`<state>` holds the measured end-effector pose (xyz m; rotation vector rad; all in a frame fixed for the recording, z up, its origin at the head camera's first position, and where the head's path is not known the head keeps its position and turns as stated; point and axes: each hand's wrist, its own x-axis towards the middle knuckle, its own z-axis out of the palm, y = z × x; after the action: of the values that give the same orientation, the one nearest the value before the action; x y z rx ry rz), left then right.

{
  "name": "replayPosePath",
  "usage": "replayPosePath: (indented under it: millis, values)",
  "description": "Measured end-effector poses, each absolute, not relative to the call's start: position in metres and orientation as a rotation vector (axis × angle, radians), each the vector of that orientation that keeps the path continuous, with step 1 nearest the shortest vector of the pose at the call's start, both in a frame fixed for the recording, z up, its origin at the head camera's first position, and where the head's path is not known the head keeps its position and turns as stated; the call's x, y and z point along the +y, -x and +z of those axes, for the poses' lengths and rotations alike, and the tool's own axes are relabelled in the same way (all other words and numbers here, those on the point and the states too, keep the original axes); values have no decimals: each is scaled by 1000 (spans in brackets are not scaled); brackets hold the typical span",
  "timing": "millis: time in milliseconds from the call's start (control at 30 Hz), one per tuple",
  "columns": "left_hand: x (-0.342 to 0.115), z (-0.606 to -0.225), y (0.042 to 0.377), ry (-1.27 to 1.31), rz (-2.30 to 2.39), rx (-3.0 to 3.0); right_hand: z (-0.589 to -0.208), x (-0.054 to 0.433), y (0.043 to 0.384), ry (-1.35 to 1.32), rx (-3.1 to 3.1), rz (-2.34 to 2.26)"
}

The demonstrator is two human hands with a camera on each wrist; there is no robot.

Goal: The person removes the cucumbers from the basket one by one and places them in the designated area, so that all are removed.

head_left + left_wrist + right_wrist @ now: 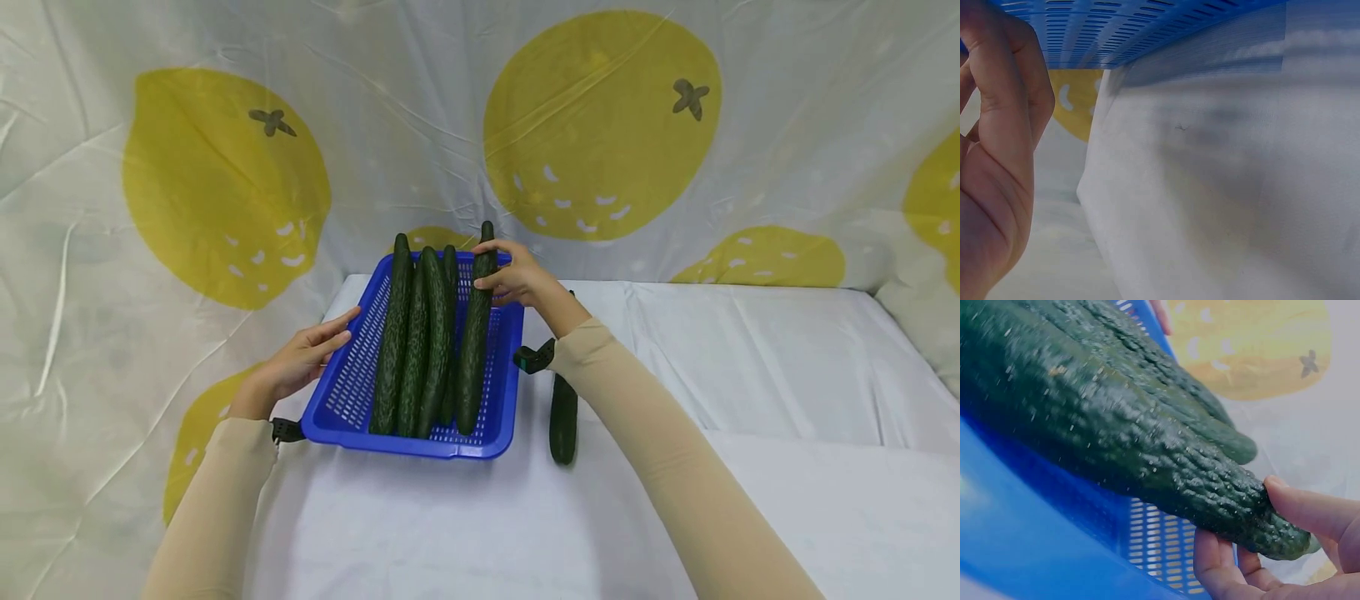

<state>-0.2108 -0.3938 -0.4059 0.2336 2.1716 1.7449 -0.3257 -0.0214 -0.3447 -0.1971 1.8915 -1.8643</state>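
A blue plastic basket [442, 446] with slotted walls sits tilted, several long dark green cucumbers [390, 350] lying lengthwise in it. My right hand [517, 275] pinches the upper end of the rightmost cucumber [472, 350], thumb on one side and fingers on the other. In the right wrist view this cucumber [1147, 444] slants over the basket's slotted surface, its tip between the fingers. My left hand [303, 358] holds the basket's left rim. The left wrist view shows bent fingers [1000, 81] beside the basket's wall [1147, 25], partly cut off by the frame.
Another cucumber [563, 425] lies on the white-covered table [420, 525] right of the basket, partly hidden behind my right wrist. Behind the table hangs a white cloth with large yellow lemons [600, 125] printed on it.
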Motion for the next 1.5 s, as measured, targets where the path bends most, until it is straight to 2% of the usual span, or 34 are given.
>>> replayPosePath:
  millis: [833, 1500]
  values:
    - [-394, -408, 208, -266, 1755, 2164, -318, 23, 312, 195, 1807, -2041]
    - [-392, -405, 209, -248, 1783, 2141, -326, 94, 311, 176, 1792, -1999]
